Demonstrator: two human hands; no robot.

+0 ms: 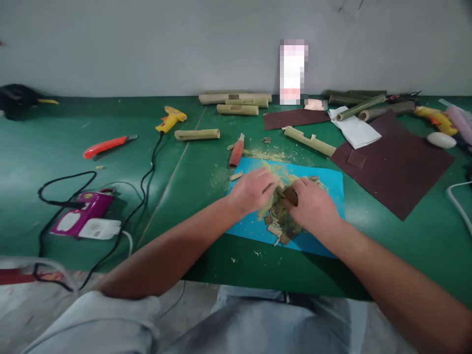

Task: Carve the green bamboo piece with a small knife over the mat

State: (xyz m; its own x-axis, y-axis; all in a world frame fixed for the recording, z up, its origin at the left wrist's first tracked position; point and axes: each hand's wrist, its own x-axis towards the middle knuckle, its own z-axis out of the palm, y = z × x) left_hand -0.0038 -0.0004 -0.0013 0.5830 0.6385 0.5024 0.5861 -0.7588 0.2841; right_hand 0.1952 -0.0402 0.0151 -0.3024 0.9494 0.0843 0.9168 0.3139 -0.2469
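Observation:
My left hand (pixel 254 191) is closed, fingers bunched and slightly blurred, over the blue sheet (pixel 243 223). A thin dark sliver shows at its fingers; what they hold, if anything, I cannot make out. Close beside it, my right hand (pixel 315 204) grips a small curved brown piece (pixel 291 195) between thumb and fingers; its kind is unclear. Under and between both hands lies a heap of bamboo shavings and chips (pixel 280 221). A red-handled utility knife (pixel 237 151) rests just beyond the sheet, its blade pointing away.
Cut bamboo tubes (pixel 197 134) lie further back, one notched tube (pixel 309 141) nearer. Brown sandpaper-like sheets (pixel 400 172) and white paper (pixel 356 129) are right. Leftward are a yellow glue gun (pixel 171 119), an orange cutter (pixel 106 146), and a purple power strip (pixel 83 214) with cables.

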